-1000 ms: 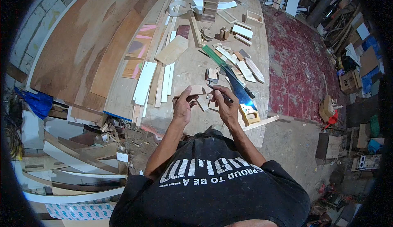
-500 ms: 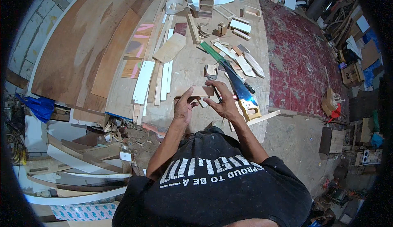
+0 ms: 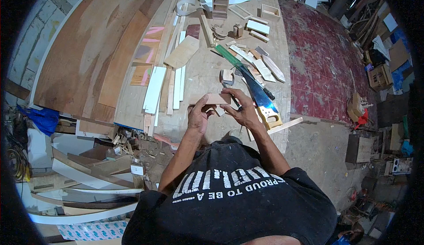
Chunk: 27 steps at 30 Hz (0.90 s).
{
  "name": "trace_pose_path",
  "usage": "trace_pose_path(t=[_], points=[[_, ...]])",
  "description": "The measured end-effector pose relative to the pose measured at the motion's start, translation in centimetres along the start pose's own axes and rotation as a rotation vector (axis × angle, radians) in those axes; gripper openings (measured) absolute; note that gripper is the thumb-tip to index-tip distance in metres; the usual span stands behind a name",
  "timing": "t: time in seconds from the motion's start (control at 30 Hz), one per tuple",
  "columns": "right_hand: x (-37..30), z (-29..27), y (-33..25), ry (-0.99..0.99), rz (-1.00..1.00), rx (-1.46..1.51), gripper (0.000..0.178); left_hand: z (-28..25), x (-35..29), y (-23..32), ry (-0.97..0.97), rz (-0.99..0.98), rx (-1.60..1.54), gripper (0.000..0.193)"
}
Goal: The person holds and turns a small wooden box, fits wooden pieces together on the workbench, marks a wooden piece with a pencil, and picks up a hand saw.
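Observation:
My left hand (image 3: 198, 116) grips the left end of a small, pale wooden block (image 3: 217, 99), its fingers curled under. The fingers and thumb of my right hand (image 3: 243, 110) close on the block's right end. Part of a dark, slim object shows beneath my right fingers; its kind I cannot make out. Just beyond the hands lies a dark-headed tool (image 3: 226, 78) with a bit of wood on it. To the right, a handsaw (image 3: 257, 90) with a pale yellow handle rests on the workbench (image 3: 176, 128).
Long wood strips (image 3: 155, 89) and a pale board (image 3: 182, 51) lie to the left. Farther off stand a small shelf unit (image 3: 221, 2) and a shallow wooden box (image 3: 270, 13). Cut wood pieces (image 3: 264, 70) lie beside the saw. Large plywood sheets (image 3: 79, 46) lean at the far left.
My right hand has shifted slightly left, and its fingers now close on the block's right end. My left hand keeps its hold, almost still.

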State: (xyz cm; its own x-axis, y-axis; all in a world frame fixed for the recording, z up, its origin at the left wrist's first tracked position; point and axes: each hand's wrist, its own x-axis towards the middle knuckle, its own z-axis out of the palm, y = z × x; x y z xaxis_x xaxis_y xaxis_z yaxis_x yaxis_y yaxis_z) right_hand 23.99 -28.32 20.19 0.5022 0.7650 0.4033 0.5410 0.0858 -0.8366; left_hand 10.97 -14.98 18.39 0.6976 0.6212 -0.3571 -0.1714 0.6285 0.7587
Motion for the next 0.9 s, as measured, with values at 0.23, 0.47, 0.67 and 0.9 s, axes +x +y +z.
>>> trace_pose_path(t=[0.23,0.47,0.67,0.9], points=[[-0.5,-0.8,-1.1,0.239,0.156,0.147,0.031,-0.3,0.6,-0.1,0.032,0.054,0.017,0.033],[-1.5,0.1,-1.6,0.15,0.176,0.156,0.027,0.2,0.5,0.1,0.016,0.016,0.021,0.037],[-1.4,0.5,-2.2,0.136,0.157,0.167,0.022,0.3,0.3,0.0,-0.005,0.05,0.052,0.039],[-1.5,1.0,-2.0,0.071,0.178,0.097,0.023,-0.2,0.4,-0.4,0.004,0.114,0.021,0.034]])
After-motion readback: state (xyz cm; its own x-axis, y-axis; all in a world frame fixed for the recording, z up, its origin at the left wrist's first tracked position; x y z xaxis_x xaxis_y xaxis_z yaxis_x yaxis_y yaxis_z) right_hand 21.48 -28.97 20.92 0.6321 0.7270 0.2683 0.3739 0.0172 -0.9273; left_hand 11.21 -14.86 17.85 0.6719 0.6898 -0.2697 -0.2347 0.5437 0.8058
